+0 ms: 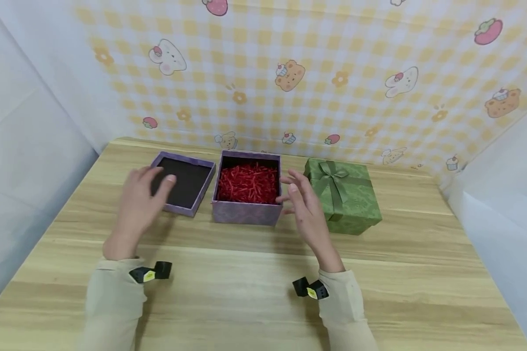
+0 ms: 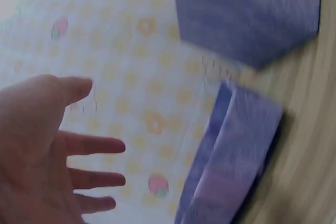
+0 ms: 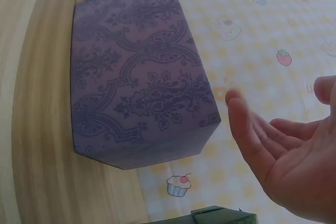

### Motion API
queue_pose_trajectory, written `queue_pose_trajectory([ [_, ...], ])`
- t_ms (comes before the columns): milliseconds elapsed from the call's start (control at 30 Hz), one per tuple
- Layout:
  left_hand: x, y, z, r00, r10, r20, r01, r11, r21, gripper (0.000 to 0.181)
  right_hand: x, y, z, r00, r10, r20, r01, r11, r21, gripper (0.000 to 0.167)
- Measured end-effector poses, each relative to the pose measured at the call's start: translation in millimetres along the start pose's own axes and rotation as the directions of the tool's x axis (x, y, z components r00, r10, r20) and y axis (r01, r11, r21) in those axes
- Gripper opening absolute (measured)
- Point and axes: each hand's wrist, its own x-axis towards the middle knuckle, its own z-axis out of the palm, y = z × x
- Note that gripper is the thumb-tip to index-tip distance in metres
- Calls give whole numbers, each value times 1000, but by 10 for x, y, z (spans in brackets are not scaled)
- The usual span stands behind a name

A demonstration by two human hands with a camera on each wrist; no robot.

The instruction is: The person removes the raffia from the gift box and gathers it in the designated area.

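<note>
An uncovered purple patterned gift box (image 1: 247, 213) stands at the table's middle, filled with red shredded paper (image 1: 249, 183). Left of it lies its purple lid (image 1: 182, 210), dark inside facing up. My left hand (image 1: 141, 197) hovers over the lid's left side; in the left wrist view its fingers are spread and hold nothing. Between the purple box and a green gift box (image 1: 355, 195) with a ribbon bow, my right hand (image 1: 306, 207) is raised with relaxed fingers. The right wrist view shows that hand apart from the purple box (image 3: 142, 72), with nothing in it.
The wooden table (image 1: 228, 292) has a yellow checked cloth (image 1: 263, 112) with cartoon prints behind it. White sheets hang at the left (image 1: 30, 131) and right (image 1: 509, 204). The green box stands close to the purple one's right side.
</note>
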Motion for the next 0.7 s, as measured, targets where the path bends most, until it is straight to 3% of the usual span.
queue_pose_trajectory([
  [67,-7,129,74,992,31,120,-27,999,-37,68,21,-2,-6,1000,-12,-8,11,997,-71,44],
  [133,-5,231,154,972,43,231,-27,997,-71,75,48,-9,-11,1000,-29,-7,28,991,-131,44],
  [233,19,342,266,943,56,328,-21,994,-109,88,89,-25,-13,999,-39,4,39,984,-174,45],
  [533,229,509,540,904,139,405,-100,988,-116,123,296,-142,-30,995,9,102,16,971,-239,46],
  [700,269,537,668,890,152,430,-112,987,-115,131,488,-218,-53,964,133,230,-61,953,-296,59],
])
